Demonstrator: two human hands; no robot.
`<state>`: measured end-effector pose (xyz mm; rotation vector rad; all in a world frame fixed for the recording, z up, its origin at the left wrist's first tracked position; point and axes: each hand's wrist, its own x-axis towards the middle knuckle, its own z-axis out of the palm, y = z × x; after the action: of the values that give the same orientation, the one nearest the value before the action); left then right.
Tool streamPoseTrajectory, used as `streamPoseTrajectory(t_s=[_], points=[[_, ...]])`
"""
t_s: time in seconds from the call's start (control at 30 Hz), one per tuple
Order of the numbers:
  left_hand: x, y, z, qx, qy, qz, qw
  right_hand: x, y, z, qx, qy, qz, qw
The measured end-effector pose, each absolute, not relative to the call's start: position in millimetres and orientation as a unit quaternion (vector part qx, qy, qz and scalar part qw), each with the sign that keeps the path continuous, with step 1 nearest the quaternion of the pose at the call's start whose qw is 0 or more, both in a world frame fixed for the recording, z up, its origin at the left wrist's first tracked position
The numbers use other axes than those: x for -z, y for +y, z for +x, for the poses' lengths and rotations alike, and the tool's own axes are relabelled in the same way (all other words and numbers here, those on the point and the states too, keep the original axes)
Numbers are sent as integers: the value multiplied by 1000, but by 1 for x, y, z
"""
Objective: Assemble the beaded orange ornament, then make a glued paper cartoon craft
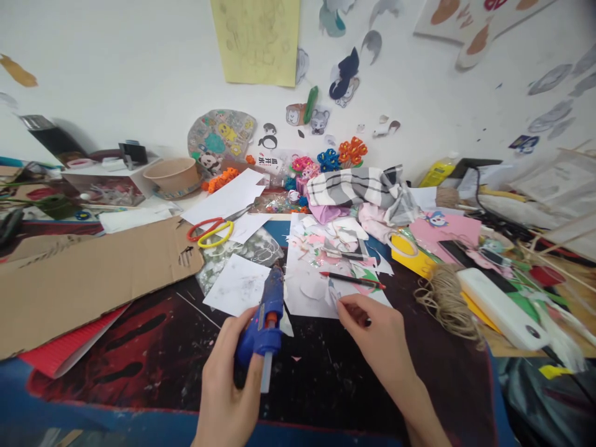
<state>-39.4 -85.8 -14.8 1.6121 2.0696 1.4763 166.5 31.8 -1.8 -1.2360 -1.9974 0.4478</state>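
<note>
My left hand [230, 375] is wrapped round a blue hot glue gun [270, 316], whose nozzle points away from me; a pale glue stick [266, 372] juts from its back end. My right hand [372, 326] pinches a small pale scrap [333, 293], seemingly paper, between thumb and forefinger. Just beyond that hand lies a black and red pen [352, 280] on a white sheet [298, 298] strewn with paper cuttings. Another white sheet [237, 282] with grey smudges rests left of the glue gun's nozzle.
Scissors [212, 232] with red and yellow handles lie behind the sheets. Corrugated cardboard [102, 273] covers the left side. To the right are twine [449, 301], a yellow tape piece [410, 253] and a long white device [503, 308]. Bundled checked cloth [356, 187] sits at the back.
</note>
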Motion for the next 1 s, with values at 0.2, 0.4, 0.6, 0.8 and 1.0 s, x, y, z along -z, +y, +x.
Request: streamPoseTrajectory(t_s=[0.2,0.4,0.6,0.8,1.0], points=[[11,-76,-23,-536,712,371,259,1,0,152,-54,-812,-398,424],[0,-67,-5,-597,675,341,269,7,-13,128,78,-828,-267,487],[2,-64,-6,-573,694,356,254,8,-14,127,53,-816,-260,514],[-3,-60,0,-592,697,313,256,2,-11,142,-216,-754,-365,502],[-8,-55,6,-616,685,277,272,14,3,159,-466,-617,-431,466]])
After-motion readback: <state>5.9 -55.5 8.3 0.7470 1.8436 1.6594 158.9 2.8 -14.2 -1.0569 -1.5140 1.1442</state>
